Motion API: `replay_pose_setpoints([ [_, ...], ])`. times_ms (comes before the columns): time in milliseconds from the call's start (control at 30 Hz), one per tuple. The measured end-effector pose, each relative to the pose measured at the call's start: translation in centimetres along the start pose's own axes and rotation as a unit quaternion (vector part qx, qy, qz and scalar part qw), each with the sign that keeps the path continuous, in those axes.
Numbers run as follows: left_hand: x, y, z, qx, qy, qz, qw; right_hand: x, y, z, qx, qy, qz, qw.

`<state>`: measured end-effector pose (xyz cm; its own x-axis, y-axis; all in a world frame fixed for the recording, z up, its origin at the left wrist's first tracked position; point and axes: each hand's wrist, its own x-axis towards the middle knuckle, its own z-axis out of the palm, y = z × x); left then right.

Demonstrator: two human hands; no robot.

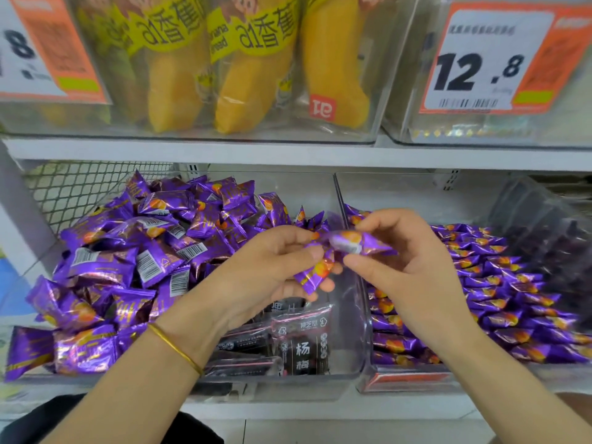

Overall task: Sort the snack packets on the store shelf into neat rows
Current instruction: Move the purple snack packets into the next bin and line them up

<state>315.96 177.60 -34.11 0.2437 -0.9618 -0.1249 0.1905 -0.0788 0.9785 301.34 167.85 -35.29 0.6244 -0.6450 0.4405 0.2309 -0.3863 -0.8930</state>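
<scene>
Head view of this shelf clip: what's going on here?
A person is sorting snack packets at a store shelf. The left hand grips one purple packet and the right hand pinches a second purple packet, both held above the wall between two clear bins. The left bin holds a loose heap of purple packets with black packets at its front; the right bin holds purple packets in neat rows.

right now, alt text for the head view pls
Left hand grips a purple packet and right hand pinches a second packet over clear bins. Jumbled heap of the same packets on the left, neat rows on the right.
</scene>
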Motion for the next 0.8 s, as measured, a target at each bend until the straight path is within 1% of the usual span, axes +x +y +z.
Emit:
replay_pose_setpoints([
  [67,-0.1,-0.1,0.0,0.009,-0.006,0.007,1.000,0.0,0.0,-0.1,-0.023,-0.010,-0.040,0.999],
  [133,-0.2,0.1,0.3,-0.007,-0.015,-0.004,1.000,0.0,0.0,-0.3,-0.044,-0.016,-0.074,0.996],
  [233,-0.2,0.8,0.6,-0.087,-0.045,-0.039,0.994,0.0,0.2,-0.7,-0.040,-0.033,-0.077,0.996],
  [267,-0.2,0.8,0.6,-0.097,-0.059,-0.046,0.992,0.0,0.2,-0.8,-0.046,-0.039,-0.080,0.995],
  [300,-0.3,0.8,0.7,-0.092,-0.069,-0.041,0.993,0.0,0.3,-0.8,-0.052,-0.046,-0.086,0.994],
  [367,-0.4,0.5,0.9,-0.056,-0.061,-0.007,0.997,0.1,0.4,-0.9,-0.048,-0.057,-0.085,0.994],
  [433,-0.4,0.3,1.1,-0.018,-0.027,0.026,0.999,0.1,0.4,-1.3,-0.024,-0.050,-0.052,0.997],
  [500,-0.3,0.2,1.3,0.040,0.006,0.069,0.997,0.1,0.0,-1.8,0.045,-0.043,0.014,0.998],
  [533,-0.2,0.1,1.5,0.076,0.017,0.093,0.993,0.0,-0.3,-2.1,0.083,-0.052,0.050,0.994],
  [567,-0.1,0.2,1.8,0.104,0.024,0.113,0.988,-0.1,-0.6,-2.2,0.093,-0.063,0.078,0.991],
  [633,0.4,0.2,2.4,0.124,0.031,0.139,0.982,-0.3,-0.9,-2.4,0.054,-0.076,0.108,0.990],
  [700,1.1,0.2,3.1,0.130,0.039,0.155,0.978,0.0,-1.3,-2.8,0.019,-0.069,0.115,0.991],
  [767,2.1,0.3,3.7,0.178,0.048,0.180,0.966,0.8,-1.6,-4.0,0.020,-0.047,0.124,0.991],
  [800,2.7,0.2,3.8,0.225,0.061,0.192,0.953,1.4,-1.4,-5.1,0.014,-0.026,0.138,0.990],
])
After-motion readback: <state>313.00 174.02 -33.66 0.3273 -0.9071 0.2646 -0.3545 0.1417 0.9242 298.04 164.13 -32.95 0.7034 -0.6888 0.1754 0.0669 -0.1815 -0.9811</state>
